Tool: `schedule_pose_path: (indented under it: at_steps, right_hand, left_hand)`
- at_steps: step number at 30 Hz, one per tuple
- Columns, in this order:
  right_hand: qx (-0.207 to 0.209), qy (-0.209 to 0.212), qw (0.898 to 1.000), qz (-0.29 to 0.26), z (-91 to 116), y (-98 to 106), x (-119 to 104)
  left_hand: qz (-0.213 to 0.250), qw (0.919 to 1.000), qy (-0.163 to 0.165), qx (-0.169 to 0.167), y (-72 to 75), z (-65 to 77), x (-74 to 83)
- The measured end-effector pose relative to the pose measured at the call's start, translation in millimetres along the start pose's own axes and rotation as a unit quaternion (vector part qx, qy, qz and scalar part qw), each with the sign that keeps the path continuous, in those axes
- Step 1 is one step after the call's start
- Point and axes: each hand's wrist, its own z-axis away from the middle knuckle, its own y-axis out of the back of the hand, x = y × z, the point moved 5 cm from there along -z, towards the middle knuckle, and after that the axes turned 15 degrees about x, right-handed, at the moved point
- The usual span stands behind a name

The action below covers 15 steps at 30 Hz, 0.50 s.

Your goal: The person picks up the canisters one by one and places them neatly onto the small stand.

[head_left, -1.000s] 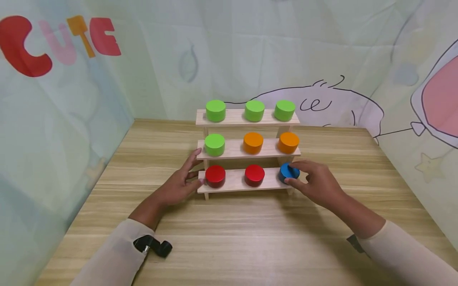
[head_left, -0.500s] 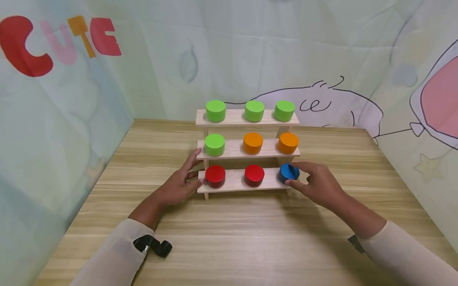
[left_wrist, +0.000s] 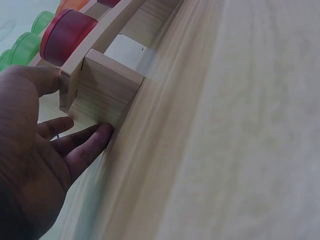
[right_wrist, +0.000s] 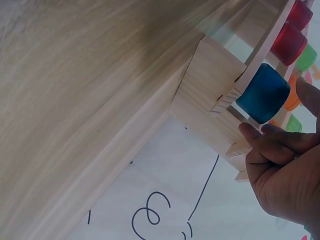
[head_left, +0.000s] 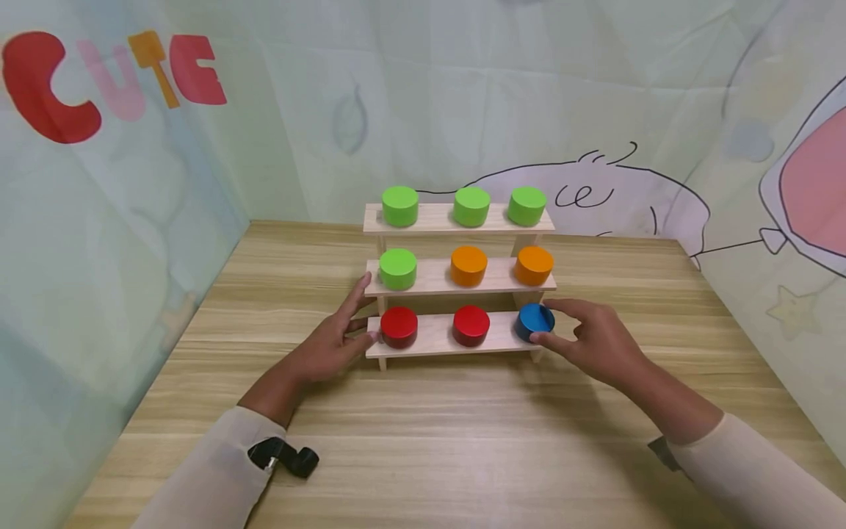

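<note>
A three-tier wooden stand [head_left: 432, 341] carries round blocks. My right hand [head_left: 598, 342] is at the right end of the bottom tier, thumb and index finger spread beside a blue cylinder block [head_left: 534, 322]. In the right wrist view its thumb and fingers lie around that block [right_wrist: 263, 94] with a small gap. My left hand [head_left: 328, 344] rests against the stand's left end. In the left wrist view its thumb touches the end of the bottom board [left_wrist: 70, 82], the other fingers loosely extended below. Two red blocks [head_left: 399, 328] share the bottom tier with the blue one.
The middle tier bears a green block [head_left: 398, 269] and two orange blocks [head_left: 468, 266]. Three green blocks [head_left: 472, 206] line the top tier. The stand is on a wood-grain table [head_left: 423, 448], enclosed by printed cloth walls [head_left: 284, 110].
My right hand has eased slightly to the right, its index finger drawing back from over the blue cylinder block's top. The left hand keeps its place; the blocks stay put.
</note>
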Motion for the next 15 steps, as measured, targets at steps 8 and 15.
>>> schedule_pose_path:
  at_steps: [8, 15]
  right_hand:
    - [0.028, -0.007, 1.0, -0.004, 1.1, 9.5, 0.3]
    - [0.063, -0.025, 0.998, 0.001, -0.7, 19.7, 4.5]
  left_hand:
    - [-0.011, 0.9999, -0.001, 0.005, 1.7, 1.3, 2.7]
    - [-0.09, 0.9952, -0.019, 0.035, 8.6, 3.5, 3.8]
